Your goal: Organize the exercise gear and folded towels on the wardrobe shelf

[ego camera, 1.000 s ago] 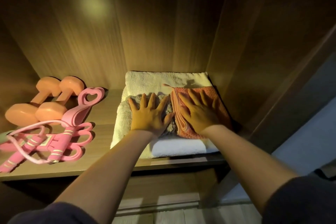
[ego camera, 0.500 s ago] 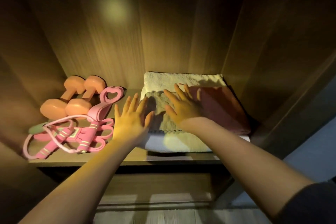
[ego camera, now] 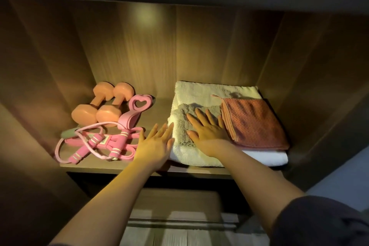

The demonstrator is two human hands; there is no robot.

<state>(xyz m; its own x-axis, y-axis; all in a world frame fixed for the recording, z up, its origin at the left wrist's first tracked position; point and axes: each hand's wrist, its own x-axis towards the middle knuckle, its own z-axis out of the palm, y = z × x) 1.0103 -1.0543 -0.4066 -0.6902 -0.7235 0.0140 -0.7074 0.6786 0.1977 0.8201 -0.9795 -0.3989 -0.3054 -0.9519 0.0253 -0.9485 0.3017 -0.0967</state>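
The right hand (ego camera: pixel 207 132) is lying flat, fingers spread, on the grey towel (ego camera: pixel 181 126). The left hand (ego camera: pixel 155 144) is being held open at its nine o'clock, with the orange towel (ego camera: pixel 253 124) at three.

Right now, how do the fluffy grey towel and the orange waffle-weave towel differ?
The fluffy grey towel is plush and rumpled; the orange waffle-weave towel is textured and neatly folded. The grey one lies left, under the flat right hand; the orange one lies right, uncovered. Both rest on the large cream towel.
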